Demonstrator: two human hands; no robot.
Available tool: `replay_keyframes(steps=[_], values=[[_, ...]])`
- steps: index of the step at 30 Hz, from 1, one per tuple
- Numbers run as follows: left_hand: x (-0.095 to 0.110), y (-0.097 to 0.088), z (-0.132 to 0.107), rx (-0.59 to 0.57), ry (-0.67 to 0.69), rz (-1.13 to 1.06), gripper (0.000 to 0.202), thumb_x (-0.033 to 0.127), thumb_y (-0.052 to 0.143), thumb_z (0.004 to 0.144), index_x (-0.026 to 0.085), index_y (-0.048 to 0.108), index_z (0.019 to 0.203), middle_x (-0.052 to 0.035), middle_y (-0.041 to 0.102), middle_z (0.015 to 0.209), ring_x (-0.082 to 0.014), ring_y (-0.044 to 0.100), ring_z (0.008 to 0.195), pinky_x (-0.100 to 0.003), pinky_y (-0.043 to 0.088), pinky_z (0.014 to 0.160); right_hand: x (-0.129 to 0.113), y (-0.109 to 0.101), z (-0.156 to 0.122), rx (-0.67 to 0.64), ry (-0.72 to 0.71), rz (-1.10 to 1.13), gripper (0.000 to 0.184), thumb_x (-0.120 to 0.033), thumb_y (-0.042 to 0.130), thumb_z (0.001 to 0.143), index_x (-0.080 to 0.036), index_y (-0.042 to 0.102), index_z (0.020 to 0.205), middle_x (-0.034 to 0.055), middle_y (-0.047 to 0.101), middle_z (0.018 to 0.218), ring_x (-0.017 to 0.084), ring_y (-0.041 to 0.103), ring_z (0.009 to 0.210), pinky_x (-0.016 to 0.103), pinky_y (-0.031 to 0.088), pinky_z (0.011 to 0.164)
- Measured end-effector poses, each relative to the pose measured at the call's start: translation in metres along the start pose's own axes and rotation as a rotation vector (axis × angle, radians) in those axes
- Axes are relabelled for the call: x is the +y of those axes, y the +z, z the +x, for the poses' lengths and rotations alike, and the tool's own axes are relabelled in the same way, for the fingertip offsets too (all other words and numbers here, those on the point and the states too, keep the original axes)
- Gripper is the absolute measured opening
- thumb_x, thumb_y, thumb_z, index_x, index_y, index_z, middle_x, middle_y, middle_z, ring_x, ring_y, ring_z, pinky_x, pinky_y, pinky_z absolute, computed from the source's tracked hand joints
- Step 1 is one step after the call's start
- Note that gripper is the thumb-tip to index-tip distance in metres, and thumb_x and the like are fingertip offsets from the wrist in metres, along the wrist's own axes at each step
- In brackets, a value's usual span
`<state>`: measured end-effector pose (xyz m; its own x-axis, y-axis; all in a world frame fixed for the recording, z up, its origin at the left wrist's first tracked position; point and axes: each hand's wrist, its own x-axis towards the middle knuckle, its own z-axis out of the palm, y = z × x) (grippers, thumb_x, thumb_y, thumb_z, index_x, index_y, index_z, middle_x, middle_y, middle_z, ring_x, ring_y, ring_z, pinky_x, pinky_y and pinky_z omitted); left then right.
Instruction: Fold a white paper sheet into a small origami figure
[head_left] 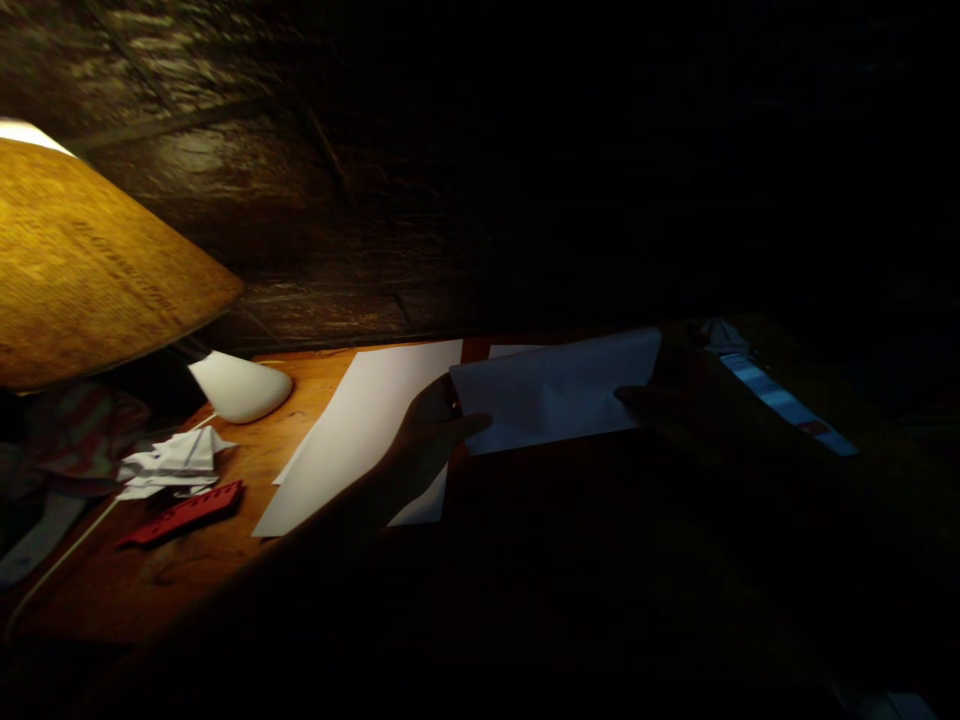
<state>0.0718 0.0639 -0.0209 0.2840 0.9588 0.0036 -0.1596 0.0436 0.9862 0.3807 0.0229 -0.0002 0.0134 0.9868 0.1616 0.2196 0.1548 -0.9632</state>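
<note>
Both my hands hold one white sheet of paper [551, 392] a little above a wooden table [247, 560]. My left hand [431, 435] pinches the sheet's left edge, thumb on top. In deep shadow, my right hand [667, 390] grips the right edge. A second white sheet [360, 440] lies flat on the table under and to the left of the held one.
A lit lamp with a woven yellow shade [90, 270] stands at the left. Near it lie a white cone-shaped object [240, 385], crumpled folded paper [176, 460] and a flat red piece [187, 513]. A pale striped strip [780, 400] lies at the right. The surroundings are dark.
</note>
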Motion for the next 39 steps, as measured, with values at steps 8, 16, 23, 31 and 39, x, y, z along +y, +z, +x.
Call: replay_keyframes(steps=[8,16,23,31,39], values=[[0.003,-0.010,-0.012,0.158,0.698,0.738,0.053,0.029,0.072,0.084,0.024,0.052,0.133,-0.0095,0.054,0.135,-0.0281,0.056,0.122,-0.051,0.050,0.102,0.006,-0.005,-0.005,-0.220,0.025,-0.211,0.044,-0.039,0.075,0.088,-0.027,0.063,0.129,0.0099,0.070,0.116,0.026,0.068,0.099,0.043,0.061,0.080],[0.002,0.019,-0.034,-0.476,0.699,1.354,0.067,0.033,0.062,0.096,0.027,0.032,0.155,-0.0109,0.024,0.168,-0.0353,0.018,0.156,-0.063,0.022,0.124,0.015,0.000,0.000,-0.319,0.060,-0.419,0.052,-0.039,0.086,0.069,-0.029,0.072,0.118,0.0080,0.075,0.091,0.031,0.073,0.080,0.043,0.059,0.067],[-0.019,0.014,-0.025,-0.518,0.652,1.415,0.082,0.037,0.071,0.090,0.032,0.027,0.159,-0.0096,0.011,0.171,-0.0366,0.015,0.157,-0.067,0.023,0.123,0.030,0.006,0.004,-0.135,-0.388,-0.684,0.052,-0.057,0.078,0.077,-0.029,0.070,0.120,0.0091,0.065,0.129,0.034,0.062,0.119,0.053,0.052,0.098],[-0.012,0.017,-0.030,-0.583,0.652,1.413,0.085,0.054,0.068,0.090,0.028,0.026,0.160,-0.0122,0.012,0.171,-0.0374,0.013,0.157,-0.066,0.018,0.125,0.042,0.012,0.002,-0.435,-0.520,-0.658,0.064,-0.050,0.075,0.084,-0.040,0.054,0.144,0.0041,0.059,0.143,0.031,0.057,0.129,0.053,0.048,0.105],[-0.011,0.013,-0.027,-0.585,0.643,1.367,0.078,0.022,0.071,0.087,0.035,0.035,0.155,-0.0074,0.017,0.170,-0.0376,0.018,0.156,-0.067,0.024,0.122,0.035,0.002,0.004,-0.442,-0.439,-0.678,0.067,-0.040,0.077,0.082,-0.037,0.055,0.145,0.0044,0.059,0.146,0.033,0.055,0.133,0.055,0.042,0.111]])
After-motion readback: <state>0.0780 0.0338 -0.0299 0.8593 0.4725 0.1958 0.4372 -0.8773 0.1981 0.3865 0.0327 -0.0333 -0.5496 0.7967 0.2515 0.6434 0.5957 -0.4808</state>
